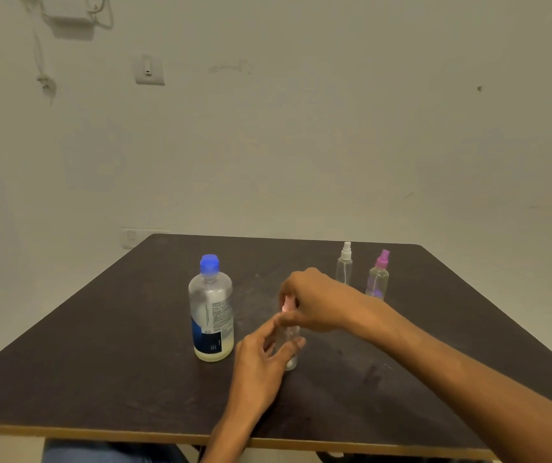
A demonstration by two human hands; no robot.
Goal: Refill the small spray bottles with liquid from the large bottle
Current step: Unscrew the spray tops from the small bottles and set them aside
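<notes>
Head cam from where I sit, small spray bottle point(290, 349) upright mid-table point(100, 345), left hand point(261, 359) curled round its body, right hand point(314, 302) pinching the pink top point(287, 304), prob. twisting, blurry, big bottle point(211, 312) just left, w/ blue cap, two more sprayers far right.

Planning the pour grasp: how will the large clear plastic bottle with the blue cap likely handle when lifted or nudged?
The large clear plastic bottle with the blue cap looks nearly empty, with pale liquid only at its base, so it is probably light. Tall on a narrow base, it may tip if pushed near the top. Its smooth wall and glossy label could be slippery; the thin plastic probably flexes under a squeeze.
</notes>
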